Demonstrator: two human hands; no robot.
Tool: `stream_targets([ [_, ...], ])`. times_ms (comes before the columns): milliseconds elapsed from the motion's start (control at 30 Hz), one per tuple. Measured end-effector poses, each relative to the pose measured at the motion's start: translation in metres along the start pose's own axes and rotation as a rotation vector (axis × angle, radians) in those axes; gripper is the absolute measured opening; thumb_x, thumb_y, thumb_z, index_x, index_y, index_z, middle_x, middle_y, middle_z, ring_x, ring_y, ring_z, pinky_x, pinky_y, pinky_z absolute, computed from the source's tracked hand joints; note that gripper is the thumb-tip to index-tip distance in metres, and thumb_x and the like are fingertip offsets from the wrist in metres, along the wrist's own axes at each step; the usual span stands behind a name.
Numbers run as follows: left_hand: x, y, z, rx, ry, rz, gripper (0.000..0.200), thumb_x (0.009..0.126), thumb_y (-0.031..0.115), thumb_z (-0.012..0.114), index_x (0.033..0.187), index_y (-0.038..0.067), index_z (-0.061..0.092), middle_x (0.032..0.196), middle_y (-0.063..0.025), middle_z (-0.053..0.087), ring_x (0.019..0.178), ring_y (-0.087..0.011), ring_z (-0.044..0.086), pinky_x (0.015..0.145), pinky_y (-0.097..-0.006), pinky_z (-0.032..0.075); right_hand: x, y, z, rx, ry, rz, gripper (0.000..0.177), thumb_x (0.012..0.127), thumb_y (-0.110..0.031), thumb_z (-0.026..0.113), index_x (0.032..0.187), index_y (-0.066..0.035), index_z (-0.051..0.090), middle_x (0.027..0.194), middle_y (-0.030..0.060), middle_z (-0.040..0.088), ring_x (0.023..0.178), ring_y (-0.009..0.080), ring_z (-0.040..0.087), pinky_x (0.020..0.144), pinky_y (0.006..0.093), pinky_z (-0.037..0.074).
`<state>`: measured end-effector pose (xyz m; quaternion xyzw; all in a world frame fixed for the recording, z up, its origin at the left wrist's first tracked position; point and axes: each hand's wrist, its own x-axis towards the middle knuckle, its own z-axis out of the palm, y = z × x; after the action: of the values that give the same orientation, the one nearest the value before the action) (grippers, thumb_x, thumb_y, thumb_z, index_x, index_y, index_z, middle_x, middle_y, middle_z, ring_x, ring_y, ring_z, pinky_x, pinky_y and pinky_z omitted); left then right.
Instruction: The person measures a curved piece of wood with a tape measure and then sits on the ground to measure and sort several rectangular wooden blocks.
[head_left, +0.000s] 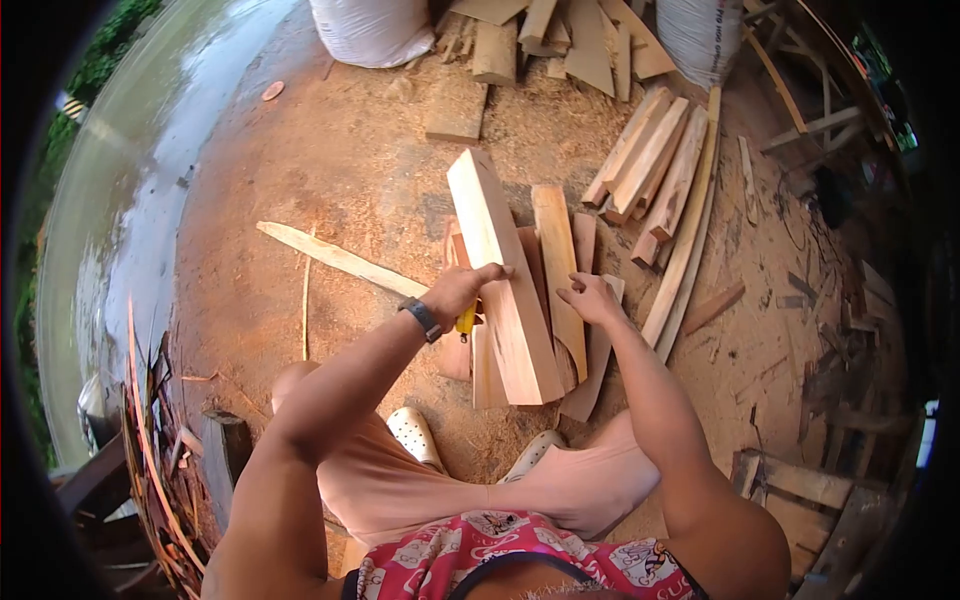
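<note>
My left hand [462, 295], with a dark watch on its wrist, is closed around the left edge of a thick, pale wooden block [510, 300], thumb lying over its top face. Under that palm pokes out a small yellow item [466, 318] with a dark tip, mostly hidden by the hand. Several shorter boards lie beneath and beside the block. My right hand [590, 298] is over the right edge of one of these, a pale board [558, 250], its fingers slightly bent and apart, with nothing seen in them.
A long pointed wood strip [340, 258] lies at left. Stacked wood pieces [645, 165] and long curved strips [690, 230] are on the right. White sacks [370, 30] and offcuts [495, 50] stand at the back. Sawdust covers the ground; wet paving [160, 160] runs along the left.
</note>
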<state>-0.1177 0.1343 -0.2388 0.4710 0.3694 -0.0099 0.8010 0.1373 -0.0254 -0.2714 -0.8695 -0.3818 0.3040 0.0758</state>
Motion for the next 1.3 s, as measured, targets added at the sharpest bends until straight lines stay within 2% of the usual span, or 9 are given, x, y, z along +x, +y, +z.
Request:
stream_targets([
  [100, 0.003, -0.005, -0.002, 0.002, -0.010, 0.031, 0.070, 0.084, 0.053, 0.067, 0.122, -0.005, 0.062, 0.096, -0.0189, 0.066, 0.073, -0.0212, 0.066, 0.059, -0.0301, 0.054, 0.005, 0.007, 0.006, 0.073, 0.006, -0.029, 0.062, 0.084, -0.040, 0.074, 0.131, -0.001, 0.060, 0.122, 0.0222, 0.066, 0.114, 0.0337, 0.064, 0.098, 0.0402, 0.050],
  [133, 0.003, -0.005, -0.003, -0.005, -0.032, 0.041, 0.072, 0.083, 0.053, 0.067, 0.124, -0.006, 0.061, 0.098, -0.0205, 0.066, 0.075, -0.0220, 0.067, 0.061, -0.0303, 0.055, 0.008, 0.010, 0.008, -0.014, 0.055, -0.094, 0.064, 0.084, -0.037, 0.075, 0.133, 0.001, 0.059, 0.111, 0.0201, 0.070, 0.092, 0.0251, 0.071, 0.083, 0.0350, 0.056],
  [200, -0.003, 0.001, -0.003, 0.016, -0.041, 0.059, 0.070, 0.084, 0.053, 0.066, 0.122, -0.006, 0.063, 0.102, -0.0203, 0.068, 0.078, -0.0215, 0.068, 0.067, -0.0307, 0.056, 0.014, 0.017, 0.013, 0.043, 0.040, -0.090, 0.061, 0.085, -0.030, 0.076, 0.133, 0.003, 0.058, 0.109, 0.0189, 0.070, 0.087, 0.0217, 0.071, 0.078, 0.0326, 0.057],
  [267, 0.002, -0.004, -0.002, -0.037, -0.030, 0.097, 0.067, 0.084, 0.051, 0.068, 0.120, -0.006, 0.065, 0.101, -0.0178, 0.069, 0.078, -0.0217, 0.068, 0.069, -0.0308, 0.056, 0.018, 0.019, 0.016, 0.072, 0.036, -0.078, 0.061, 0.085, -0.027, 0.077, 0.134, 0.004, 0.057, 0.116, 0.0217, 0.068, 0.089, 0.0226, 0.071, 0.077, 0.0319, 0.058],
  [333, 0.011, -0.012, -0.006, 0.015, 0.033, 0.069, 0.065, 0.083, 0.050, 0.070, 0.120, -0.004, 0.066, 0.104, -0.0177, 0.070, 0.080, -0.0221, 0.069, 0.069, -0.0308, 0.056, 0.015, 0.017, 0.013, 0.096, -0.001, -0.025, 0.064, 0.085, -0.039, 0.073, 0.133, 0.000, 0.059, 0.121, 0.0214, 0.067, 0.114, 0.0329, 0.064, 0.097, 0.0407, 0.050],
  [500, 0.020, -0.020, -0.011, 0.009, 0.027, 0.032, 0.067, 0.080, 0.048, 0.072, 0.120, -0.005, 0.066, 0.112, -0.0166, 0.068, 0.096, -0.0226, 0.065, 0.080, -0.0335, 0.054, 0.017, 0.017, 0.016, 0.110, 0.000, -0.044, 0.063, 0.084, -0.036, 0.074, 0.133, 0.001, 0.059, 0.116, 0.0214, 0.069, 0.103, 0.0307, 0.068, 0.090, 0.0389, 0.053],
  [1100, 0.017, -0.024, -0.015, 0.151, 0.118, 0.068, 0.073, 0.070, 0.058, 0.073, 0.105, -0.007, 0.072, 0.097, -0.0176, 0.070, 0.078, -0.0240, 0.066, 0.065, -0.0331, 0.053, 0.025, 0.013, 0.021, 0.238, -0.066, -0.065, 0.055, 0.089, -0.021, 0.073, 0.133, 0.007, 0.056, 0.115, 0.0245, 0.067, 0.092, 0.0260, 0.070, 0.075, 0.0335, 0.058],
  [1167, 0.017, -0.024, -0.017, 0.148, 0.111, 0.062, 0.069, 0.071, 0.058, 0.073, 0.103, -0.004, 0.073, 0.096, -0.0164, 0.070, 0.077, -0.0229, 0.066, 0.064, -0.0325, 0.052, 0.023, 0.011, 0.021, 0.265, -0.021, -0.070, 0.054, 0.088, -0.019, 0.073, 0.132, 0.008, 0.056, 0.098, 0.0123, 0.068, 0.072, 0.0155, 0.065, 0.064, 0.0280, 0.053],
  [1300, 0.011, -0.019, -0.014, 0.174, 0.110, 0.064, 0.063, 0.073, 0.057, 0.071, 0.103, 0.002, 0.076, 0.094, -0.0147, 0.070, 0.075, -0.0216, 0.065, 0.063, -0.0323, 0.052, 0.016, 0.005, 0.018, 0.289, -0.016, -0.069, 0.054, 0.087, -0.019, 0.073, 0.131, 0.008, 0.057, 0.096, 0.0124, 0.069, 0.069, 0.0152, 0.064, 0.062, 0.0278, 0.053],
])
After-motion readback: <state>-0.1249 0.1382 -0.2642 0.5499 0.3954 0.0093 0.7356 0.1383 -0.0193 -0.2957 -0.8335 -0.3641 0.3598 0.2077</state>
